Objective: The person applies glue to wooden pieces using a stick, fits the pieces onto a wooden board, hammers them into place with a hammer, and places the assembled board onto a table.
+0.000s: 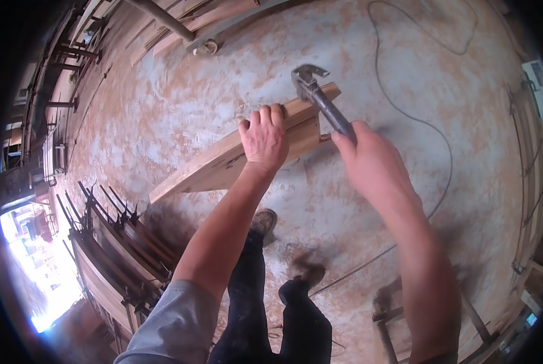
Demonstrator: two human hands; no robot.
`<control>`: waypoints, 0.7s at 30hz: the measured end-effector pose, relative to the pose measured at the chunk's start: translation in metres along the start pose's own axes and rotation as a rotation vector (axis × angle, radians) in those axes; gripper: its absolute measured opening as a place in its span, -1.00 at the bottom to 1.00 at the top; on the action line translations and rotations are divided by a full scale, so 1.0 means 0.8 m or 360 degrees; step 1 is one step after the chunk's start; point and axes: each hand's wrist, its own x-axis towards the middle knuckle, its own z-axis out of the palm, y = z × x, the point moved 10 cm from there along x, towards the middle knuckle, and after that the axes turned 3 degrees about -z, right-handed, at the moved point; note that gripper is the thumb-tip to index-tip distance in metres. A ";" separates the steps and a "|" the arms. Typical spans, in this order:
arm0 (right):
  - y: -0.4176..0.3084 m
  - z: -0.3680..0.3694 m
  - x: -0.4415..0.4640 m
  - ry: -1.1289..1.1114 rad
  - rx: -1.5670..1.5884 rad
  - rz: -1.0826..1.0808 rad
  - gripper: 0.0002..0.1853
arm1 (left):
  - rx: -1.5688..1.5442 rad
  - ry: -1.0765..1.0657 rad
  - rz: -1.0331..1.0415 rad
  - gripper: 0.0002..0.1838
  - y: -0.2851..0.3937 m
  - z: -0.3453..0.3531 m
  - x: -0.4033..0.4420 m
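Note:
My right hand (374, 158) is wrapped round the dark handle of a claw hammer (329, 109). The hammer's head is at the upper edge of a wooden frame (223, 155), near its right end; whether it touches the wood I cannot tell. My left hand (264, 136) lies over the frame's top edge, left of the hammer, with its fingers curled over the far side. The frame is made of pale boards and stands at a slant above the floor. A short peg-like end juts out at its lower right corner.
Curved wooden pieces held in several clamps (122, 242) stand at the lower left. A thin cable (399, 103) winds over the mottled floor on the right. Boards (192, 27) lie at the top, more wood along the right wall. My feet are below the frame.

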 end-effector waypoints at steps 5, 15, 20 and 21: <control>-0.005 0.025 -0.012 0.0086 0.0101 -0.0002 -0.58 | 0.0151 -0.0033 0.0042 -0.51 0.001 0.001 -0.002; 0.015 0.059 -0.026 0.0071 -0.0014 0.0070 -0.58 | -0.0103 -0.0971 -0.0084 -0.30 -0.183 -0.031 -0.078; -0.048 0.065 -0.069 0.0165 0.0402 -0.0154 -0.64 | -0.0179 -0.1039 -0.0188 -0.63 -0.196 -0.013 -0.096; -0.067 0.064 -0.076 0.0192 0.0481 -0.0216 -0.65 | -0.0204 -0.1042 -0.0173 -0.63 -0.196 -0.010 -0.096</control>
